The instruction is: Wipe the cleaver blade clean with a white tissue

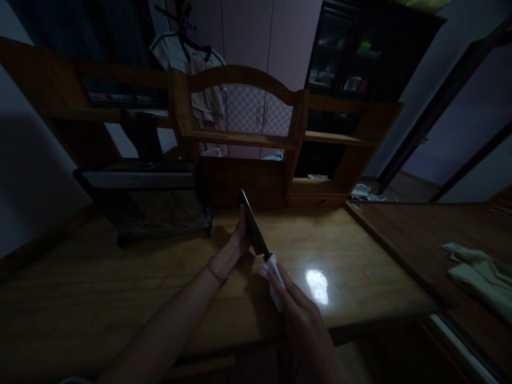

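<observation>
A thin dark flat slab, like a phone or small tablet (251, 225), stands tilted on edge above the wooden desk (352, 250). My left hand (239, 241) grips its far edge from behind, fingers wrapped round it. My right hand (298, 309) holds a small white cloth or tissue (272, 276) pinched under its fingers, pressed against the slab's lower near corner. A bracelet sits on my left wrist.
A wooden hutch with shelves (240, 138) rises at the desk's back. A dark glass tank or tray (148, 200) stands at the left. Pale green cloth (480, 274) lies on the darker surface to the right. Lamp glare (317, 285) shines on the desk.
</observation>
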### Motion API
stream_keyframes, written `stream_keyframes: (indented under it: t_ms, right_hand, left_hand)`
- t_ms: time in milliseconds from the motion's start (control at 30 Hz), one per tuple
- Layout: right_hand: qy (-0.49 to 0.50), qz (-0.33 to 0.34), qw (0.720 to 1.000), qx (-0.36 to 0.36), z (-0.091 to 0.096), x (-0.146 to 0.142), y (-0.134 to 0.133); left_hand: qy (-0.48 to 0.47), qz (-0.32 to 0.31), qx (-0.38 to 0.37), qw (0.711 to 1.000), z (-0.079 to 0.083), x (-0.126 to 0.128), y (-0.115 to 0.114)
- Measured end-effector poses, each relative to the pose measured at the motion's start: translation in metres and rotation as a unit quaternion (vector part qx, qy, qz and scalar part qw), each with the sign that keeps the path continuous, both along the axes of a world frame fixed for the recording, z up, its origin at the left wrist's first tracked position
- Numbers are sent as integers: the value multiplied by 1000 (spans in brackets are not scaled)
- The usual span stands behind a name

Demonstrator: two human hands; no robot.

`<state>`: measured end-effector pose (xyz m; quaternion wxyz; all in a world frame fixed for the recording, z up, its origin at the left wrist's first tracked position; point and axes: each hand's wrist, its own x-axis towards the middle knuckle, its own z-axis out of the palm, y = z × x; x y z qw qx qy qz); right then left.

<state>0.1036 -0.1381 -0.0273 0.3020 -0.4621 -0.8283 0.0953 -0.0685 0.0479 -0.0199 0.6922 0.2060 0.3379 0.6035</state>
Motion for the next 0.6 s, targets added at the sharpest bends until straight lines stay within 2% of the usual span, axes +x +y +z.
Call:
stream_keyframes:
  t_ms: [133,267,433,600]
  right_hand:
    - [-16,30,999,-12,-5,5,-6]
    - [-30,2,999,-38,-5,2,-10]
    - [-40,-24,998,-42,7,-5,-7]
    - [-47,18,998,-36,23,-10,4]
  left_hand:
    - [0,6,-7,1000,1,0,0]
    - [0,11,-10,1000,1,0,1]
    - [-8,13,-19,1000,1,0,1]
    - [-7,3,-7,1000,2,0,-1]
